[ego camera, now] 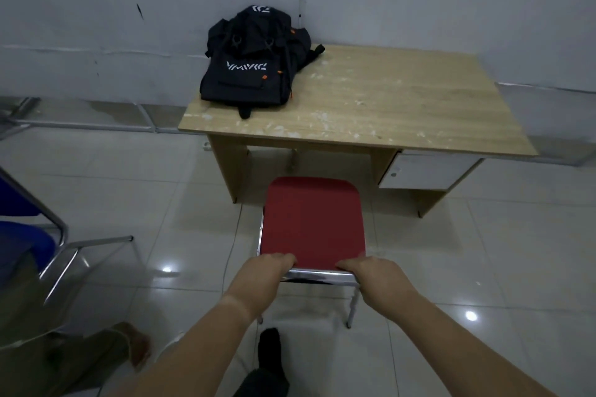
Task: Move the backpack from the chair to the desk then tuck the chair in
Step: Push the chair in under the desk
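Observation:
The black backpack (250,64) with white lettering lies on the back left corner of the wooden desk (387,106), leaning toward the wall. A red-cushioned chair (311,222) with a chrome frame stands on the floor in front of the desk's knee gap, its front edge near the desk. My left hand (269,269) grips the chair's near chrome edge on the left. My right hand (375,277) holds the same edge on the right. Both hands curl their fingers over the red padding.
A blue chair (29,235) with chrome legs stands at the left. Another person's foot and trouser leg (129,348) show at the lower left. My own dark shoe (269,351) is behind the red chair. A white drawer unit (425,171) hangs under the desk's right side.

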The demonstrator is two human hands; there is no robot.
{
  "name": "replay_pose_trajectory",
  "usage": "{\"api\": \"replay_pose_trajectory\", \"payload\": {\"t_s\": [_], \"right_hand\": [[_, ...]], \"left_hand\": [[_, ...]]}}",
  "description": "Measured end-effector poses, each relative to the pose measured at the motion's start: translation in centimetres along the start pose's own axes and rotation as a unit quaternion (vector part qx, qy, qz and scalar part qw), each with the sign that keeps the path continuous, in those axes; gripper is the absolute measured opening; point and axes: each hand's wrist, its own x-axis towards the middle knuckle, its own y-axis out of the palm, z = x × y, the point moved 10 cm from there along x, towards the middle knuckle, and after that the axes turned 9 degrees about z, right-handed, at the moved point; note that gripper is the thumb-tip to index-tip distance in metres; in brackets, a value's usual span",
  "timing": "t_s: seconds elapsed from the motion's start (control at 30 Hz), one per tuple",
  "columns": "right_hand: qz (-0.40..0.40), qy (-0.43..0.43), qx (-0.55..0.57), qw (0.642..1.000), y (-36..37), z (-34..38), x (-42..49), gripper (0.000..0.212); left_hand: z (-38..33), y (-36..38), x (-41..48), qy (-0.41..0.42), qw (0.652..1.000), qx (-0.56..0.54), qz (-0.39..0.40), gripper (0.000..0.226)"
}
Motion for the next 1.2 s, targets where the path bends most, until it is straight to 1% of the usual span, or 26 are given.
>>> {"api": "replay_pose_trajectory", "payload": {"t_s": [0.07,0.17,0.3,0.43,0.6,0.77,0.9,1.1,1.2], "right_hand": [[0.002,0.005,-0.004,1.000,-0.9,-0.5,1.8,0.064],[-0.003,0.007,0.001,1.000,-2.6,-1.2,4.6,0.065],[0.001,0.011,0.005,1.000,-4.9,-2.7,9.0,0.064],[0.007,0.014,0.013,1.000,-7.1,-4.1,13.5,0.061],[-0.002,0.018,0.034,0.999,-9.9,-5.1,18.3,0.066],[-0.010,0.023,0.023,0.999,-11.9,-6.1,21.7,0.066],[-0.012,0.028,0.008,1.000,-13.4,-7.1,23.9,0.061],[-0.011,0.023,-0.011,1.000,-15.1,-8.8,26.7,0.073],[-0.021,0.020,-0.019,0.999,-16.8,-9.3,28.1,0.071]], "left_hand": [[0.5,-1.7,1.5,0.001,1.000,-0.005,-0.016,0.045],[1.6,-4.0,4.0,0.004,0.999,-0.009,-0.034,0.046],[3.4,-7.0,7.8,0.005,0.999,-0.016,-0.041,0.040],[5.3,-9.9,11.7,0.008,0.999,-0.015,-0.038,0.040],[7.8,-13.1,16.2,0.016,1.000,-0.007,-0.022,0.039],[9.0,-15.7,19.2,0.026,0.999,0.006,-0.019,0.036],[9.6,-17.3,21.6,0.026,0.999,0.015,-0.012,0.039],[10.1,-18.6,24.6,0.021,1.000,0.015,-0.002,0.038],[10.4,-19.9,26.3,0.013,1.000,0.016,-0.005,0.038]]}}
